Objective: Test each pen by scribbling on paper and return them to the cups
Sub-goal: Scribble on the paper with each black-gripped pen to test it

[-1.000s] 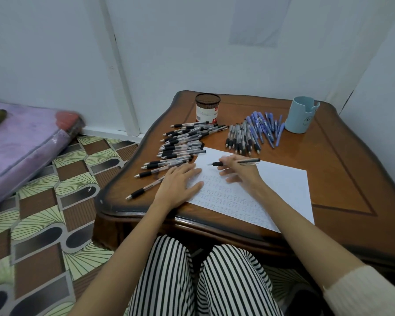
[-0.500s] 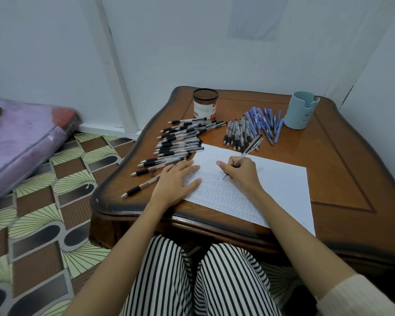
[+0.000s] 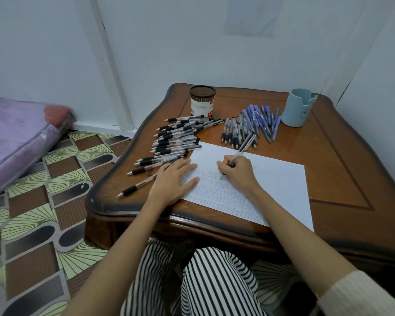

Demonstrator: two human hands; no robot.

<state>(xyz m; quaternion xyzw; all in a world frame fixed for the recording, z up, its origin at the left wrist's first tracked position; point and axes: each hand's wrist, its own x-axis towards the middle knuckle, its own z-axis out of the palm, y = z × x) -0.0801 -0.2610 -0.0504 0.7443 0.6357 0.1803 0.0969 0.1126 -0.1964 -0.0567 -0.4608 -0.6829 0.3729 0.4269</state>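
Since 1 s ago you swung pen (image 3: 244,147) from level to steep tilt: tip down-left on paper (image 3: 278,179), rear end up-right. R hand (image 3: 240,173) pinched it low on barrel; L hand (image 3: 171,179) lay spread flat on sheet's left edge.

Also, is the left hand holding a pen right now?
No, the left hand lies flat over the paper edge, while the right hand grips the pen.
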